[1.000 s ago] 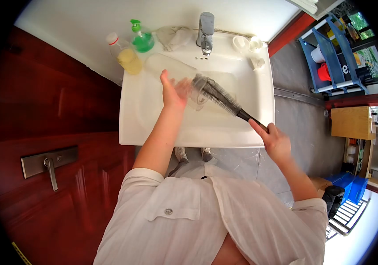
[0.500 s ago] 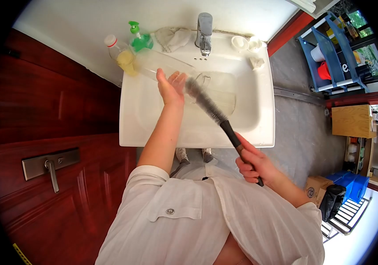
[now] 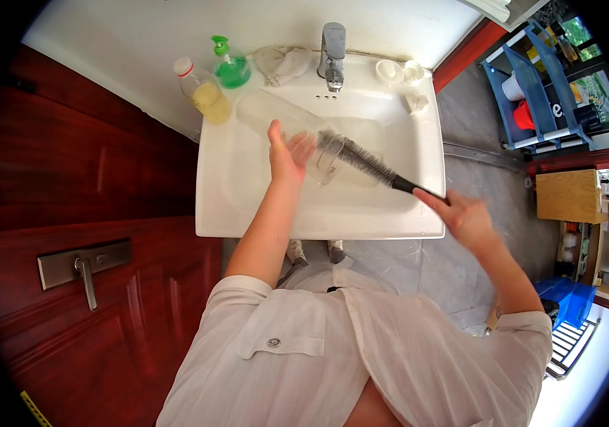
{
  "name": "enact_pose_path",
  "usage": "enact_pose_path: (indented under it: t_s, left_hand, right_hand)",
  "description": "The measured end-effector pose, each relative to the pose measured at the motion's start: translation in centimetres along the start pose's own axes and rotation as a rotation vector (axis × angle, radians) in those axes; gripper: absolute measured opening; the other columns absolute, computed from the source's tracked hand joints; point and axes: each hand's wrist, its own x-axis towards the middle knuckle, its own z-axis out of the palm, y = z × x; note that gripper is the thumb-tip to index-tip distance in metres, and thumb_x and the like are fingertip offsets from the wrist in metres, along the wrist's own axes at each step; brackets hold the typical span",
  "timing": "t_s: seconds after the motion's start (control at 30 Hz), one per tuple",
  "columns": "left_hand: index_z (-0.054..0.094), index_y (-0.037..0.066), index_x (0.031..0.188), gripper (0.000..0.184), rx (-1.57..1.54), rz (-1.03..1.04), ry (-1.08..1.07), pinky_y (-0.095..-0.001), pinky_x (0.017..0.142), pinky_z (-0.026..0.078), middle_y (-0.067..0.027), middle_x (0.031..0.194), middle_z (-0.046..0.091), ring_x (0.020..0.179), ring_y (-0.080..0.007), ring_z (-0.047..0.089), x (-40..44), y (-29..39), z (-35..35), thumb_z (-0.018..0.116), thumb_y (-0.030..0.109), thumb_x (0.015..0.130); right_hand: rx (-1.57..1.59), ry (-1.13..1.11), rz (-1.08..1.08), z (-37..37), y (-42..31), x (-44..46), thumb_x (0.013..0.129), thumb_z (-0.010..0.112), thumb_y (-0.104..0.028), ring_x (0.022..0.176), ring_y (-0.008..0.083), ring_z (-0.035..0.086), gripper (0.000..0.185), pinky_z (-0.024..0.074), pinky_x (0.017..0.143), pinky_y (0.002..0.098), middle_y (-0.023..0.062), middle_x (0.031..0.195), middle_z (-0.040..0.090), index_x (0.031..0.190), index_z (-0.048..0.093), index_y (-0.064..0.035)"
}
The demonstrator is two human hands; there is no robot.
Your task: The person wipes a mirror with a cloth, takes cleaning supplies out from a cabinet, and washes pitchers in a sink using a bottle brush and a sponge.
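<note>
My left hand is wrapped round a clear, long vessel, tilted over the left part of the white sink. Its mouth points right. My right hand grips the black handle of a long bottle brush, and the tip of the grey bristles is at the vessel's mouth. Whether the tip is inside is hard to tell through the clear wall. Another clear vessel lies in the basin behind the brush, partly hidden.
The faucet stands at the back. A bottle of yellowish contents, a green soap pump bottle and a cloth are back left. White lids sit back right. A red door is at the left.
Since half a second ago, my right hand has moved up and right with the brush, whose angle is now flatter. The held vessel has shifted slightly right and down.
</note>
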Motion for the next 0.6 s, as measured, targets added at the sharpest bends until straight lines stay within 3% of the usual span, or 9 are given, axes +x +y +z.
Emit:
enact_pose_path:
  t_s: [0.03,0.1,0.2,0.23,0.3,0.33,0.47,0.5,0.6]
  left_hand:
    - [0.017,0.001,0.133,0.085,-0.031,0.029,-0.041,-0.0378,0.076,0.048,-0.0189,0.108,0.046,0.088,-0.0299,0.055,-0.1,0.1,0.2,0.056,0.052,0.078]
    - [0.015,0.002,0.135,0.085,-0.069,0.063,-0.076,-0.0383,0.078,0.047,-0.0190,0.109,0.046,0.089,-0.0299,0.055,0.0,0.1,0.2,0.055,0.052,0.079]
    - [0.015,0.005,0.135,0.080,-0.021,0.129,-0.132,-0.0396,0.080,0.045,-0.0178,0.108,0.047,0.092,-0.0285,0.054,0.2,0.0,0.1,0.053,0.051,0.081]
    - [0.016,0.006,0.135,0.078,-0.049,0.132,-0.159,-0.0400,0.078,0.045,-0.0170,0.106,0.049,0.090,-0.0278,0.055,0.3,0.0,0.2,0.052,0.050,0.081]
    - [0.016,0.007,0.135,0.076,-0.074,0.136,-0.186,-0.0403,0.076,0.045,-0.0163,0.105,0.050,0.089,-0.0271,0.055,0.3,0.0,0.2,0.052,0.050,0.082]
    - [0.017,0.007,0.134,0.076,-0.024,0.129,-0.178,-0.0400,0.076,0.045,-0.0157,0.103,0.051,0.089,-0.0270,0.056,0.3,0.0,0.2,0.052,0.050,0.082]
    - [0.019,0.007,0.133,0.076,0.060,0.098,-0.095,-0.0396,0.077,0.044,-0.0153,0.102,0.052,0.089,-0.0272,0.056,-0.7,0.9,0.9,0.051,0.051,0.081]
    - [0.019,0.007,0.133,0.076,0.054,0.101,-0.091,-0.0396,0.077,0.044,-0.0153,0.102,0.052,0.089,-0.0272,0.056,-0.6,0.8,0.8,0.051,0.051,0.081]
    - [0.020,0.003,0.135,0.088,0.024,0.121,-0.079,-0.0410,0.092,0.033,-0.0183,0.117,0.046,0.111,-0.0290,0.043,0.2,0.2,0.4,0.049,0.062,0.076]
  right_hand:
    - [0.115,-0.104,0.066,0.9,-0.8,-0.3,0.075,0.056,-0.006,0.053,0.0186,0.052,0.063,0.0426,0.044,0.0355,0.0056,0.065,0.044,0.131,0.042,-0.0314]
    - [0.840,0.022,0.113,2.7,-3.5,-0.1,0.090,0.049,-0.011,0.055,0.0205,0.055,0.049,0.0446,0.052,0.0340,0.0110,0.078,0.059,0.134,0.038,-0.0272]
    - [1.581,-0.382,0.469,-1.3,-6.0,1.6,0.090,0.050,-0.012,0.060,0.0193,0.056,0.049,0.0429,0.057,0.0260,0.0145,0.084,0.061,0.135,0.037,-0.0256]
    - [1.585,-0.381,0.471,-0.7,-5.6,1.9,0.090,0.050,-0.012,0.060,0.0193,0.056,0.049,0.0429,0.057,0.0260,0.0145,0.084,0.061,0.135,0.037,-0.0256]
    - [0.891,0.156,0.139,1.1,-3.9,2.2,0.089,0.050,-0.012,0.056,0.0181,0.055,0.048,0.0439,0.053,0.0284,0.0109,0.075,0.058,0.134,0.040,-0.0258]
    - [0.493,0.096,0.142,0.8,-2.9,2.1,0.087,0.053,-0.013,0.053,0.0205,0.055,0.048,0.0451,0.049,0.0329,0.0081,0.066,0.053,0.132,0.042,-0.0280]
    - [0.293,-0.061,0.199,2.6,-3.4,0.4,0.086,0.054,-0.014,0.051,0.0247,0.054,0.051,0.0453,0.048,0.0374,0.0074,0.065,0.053,0.131,0.041,-0.0318]
    - [0.569,0.185,0.106,4.8,-4.6,-0.3,0.090,0.050,-0.015,0.045,0.0179,0.049,0.047,0.0416,0.042,0.0329,0.0034,0.063,0.051,0.134,0.038,-0.0268]
    - [1.765,-0.429,0.569,-1.2,-7.4,1.0,0.095,0.042,-0.016,0.051,0.0046,0.040,0.043,0.0373,0.044,0.0218,-0.0041,0.063,0.042,0.137,0.034,-0.0172]
